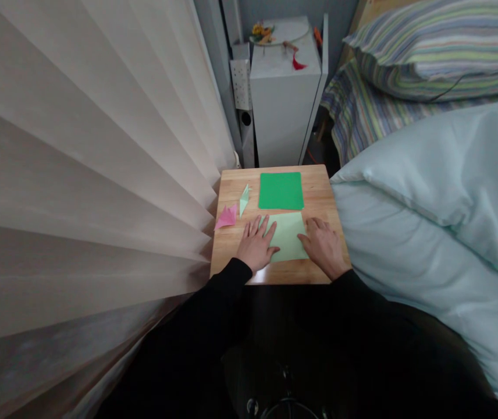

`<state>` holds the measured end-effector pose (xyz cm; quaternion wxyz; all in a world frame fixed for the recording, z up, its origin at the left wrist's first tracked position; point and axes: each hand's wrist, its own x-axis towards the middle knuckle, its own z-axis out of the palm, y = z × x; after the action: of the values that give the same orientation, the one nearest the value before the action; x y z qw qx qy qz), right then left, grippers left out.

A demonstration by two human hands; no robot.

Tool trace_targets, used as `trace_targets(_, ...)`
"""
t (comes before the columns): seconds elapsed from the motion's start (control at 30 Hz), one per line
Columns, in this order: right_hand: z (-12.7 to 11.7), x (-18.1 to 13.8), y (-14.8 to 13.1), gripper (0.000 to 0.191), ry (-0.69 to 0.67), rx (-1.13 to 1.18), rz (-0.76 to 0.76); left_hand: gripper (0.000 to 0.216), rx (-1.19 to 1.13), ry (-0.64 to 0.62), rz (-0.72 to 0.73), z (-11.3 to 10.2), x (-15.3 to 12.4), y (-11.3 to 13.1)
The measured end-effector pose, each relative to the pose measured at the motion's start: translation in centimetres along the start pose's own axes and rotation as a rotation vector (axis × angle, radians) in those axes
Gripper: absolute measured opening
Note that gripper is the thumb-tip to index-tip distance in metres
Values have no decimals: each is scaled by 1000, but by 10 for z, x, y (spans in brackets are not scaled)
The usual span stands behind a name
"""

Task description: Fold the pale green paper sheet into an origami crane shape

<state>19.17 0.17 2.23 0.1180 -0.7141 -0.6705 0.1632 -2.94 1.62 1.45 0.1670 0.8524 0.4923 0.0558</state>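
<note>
A sheet of light green paper (pixel 289 235) lies flat on the small wooden table (pixel 275 273). My left hand (pixel 255 244) rests on the sheet's left side with its fingers spread. At the right edge of the paper is my right hand (pixel 322 247), its thumb touching the edge and its fingers bent but apart. Just beyond the sheet lies a stack of darker green paper (pixel 281 191). To the left are a folded pale green paper piece (pixel 244 201) and a folded pink paper piece (pixel 226 216).
Pleated curtains (pixel 100 145) hang along the table's left side. A bed with a pale blue quilt (pixel 406 215) and striped pillow (pixel 441 46) borders the right. Behind the table stands a white cabinet (pixel 281 110) with small ornaments on top.
</note>
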Motion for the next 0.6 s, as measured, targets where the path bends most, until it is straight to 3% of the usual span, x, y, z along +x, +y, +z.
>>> trace_targets(0.1, -4, 14, 7, 39, -75, 341, 179, 67, -14, -7, -3, -6, 3, -1)
trace_targets(0.2, 1, 22, 12, 29, -133, 453, 205, 66, -28, -10, -22, -6, 4, 0)
trace_targets(0.3, 1, 25, 12, 13, -149, 478, 140, 66, -32, -15, -28, -5, 4, 2)
trace_targets(0.4, -7, 25, 9, 17, -122, 486, 39, 70, -115, 11, -48, -5, 6, 1)
trace_targets(0.5, -21, 25, 5, 6, -114, 519, -55, 80, -356, 153, -123, -10, 11, -4)
trace_targets(0.6, -34, 25, 3, 12, -91, 644, -145, 79, -743, 303, -240, -21, 17, -11)
